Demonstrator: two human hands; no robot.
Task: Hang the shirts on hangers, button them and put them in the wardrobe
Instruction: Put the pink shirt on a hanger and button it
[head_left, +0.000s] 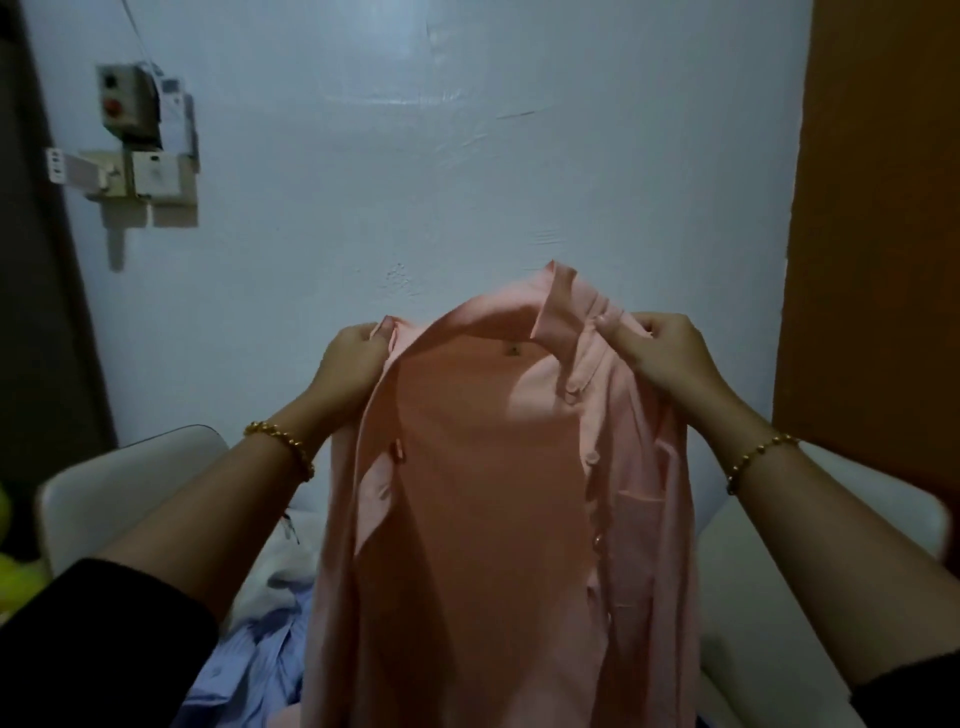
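A pink button-up shirt (488, 493) hangs open in front of me, held up at its collar. My left hand (350, 358) grips the left front edge just below the collar. My right hand (660, 348) pinches the right side of the collar and placket, where several small buttons run down. The inside of the shirt's back faces me. No hanger is visible. A light blue striped shirt (249, 660) and a white garment (275, 577) lie below, partly hidden by the pink shirt.
A white armchair (119, 483) holds the garments; its other arm (810, 525) shows at the right. A pale blue wall is straight ahead, with a switch box (140, 135) at upper left. An orange-brown wooden panel (878, 234) stands at the right.
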